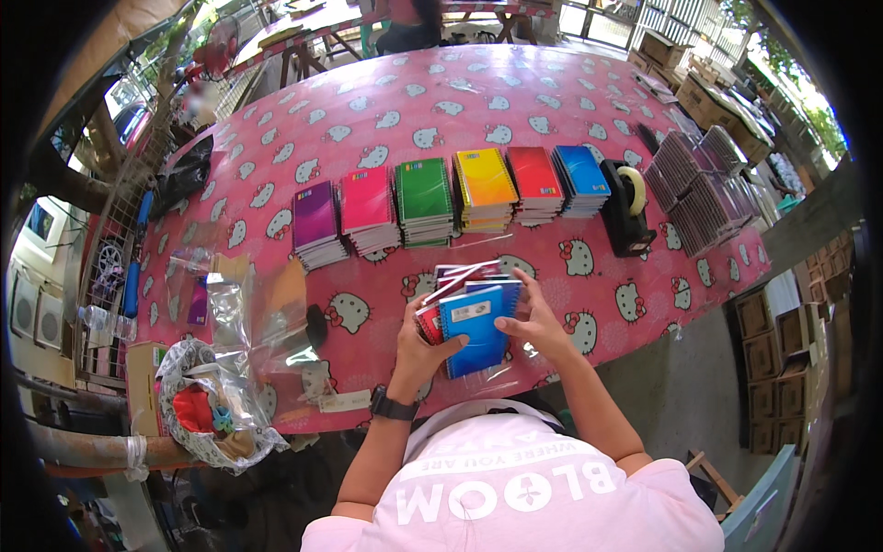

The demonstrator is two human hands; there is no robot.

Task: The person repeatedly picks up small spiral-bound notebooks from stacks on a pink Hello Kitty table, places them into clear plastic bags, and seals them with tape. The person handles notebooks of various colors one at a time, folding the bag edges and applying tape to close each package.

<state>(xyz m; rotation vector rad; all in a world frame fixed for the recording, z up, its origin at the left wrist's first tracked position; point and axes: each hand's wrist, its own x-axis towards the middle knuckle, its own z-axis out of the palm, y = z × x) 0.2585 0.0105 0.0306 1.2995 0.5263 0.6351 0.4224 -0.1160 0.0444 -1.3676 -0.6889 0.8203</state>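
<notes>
Close to my body, both hands hold a loose bunch of small spiral notebooks above the table's near edge. A blue notebook [474, 336] faces up on top, and a red notebook [429, 324] shows at its left; the others fan out behind. My left hand [426, 345] is closed on the left side, thumb across the blue cover. My right hand [535, 319] grips the right edge, thumb on the cover. Beyond them stands a row of notebook stacks: purple [315, 213], pink [366, 195], green [423, 187], yellow [485, 178], red [535, 175] and blue [582, 171].
A black tape dispenser [625, 221] and a clear divided rack [701, 190] stand at the right. Clear plastic bags [228, 308] lie at the left, above a patterned cloth bag [253, 448] on the edge. A pink cartoon-print cover [368, 304] spans the table.
</notes>
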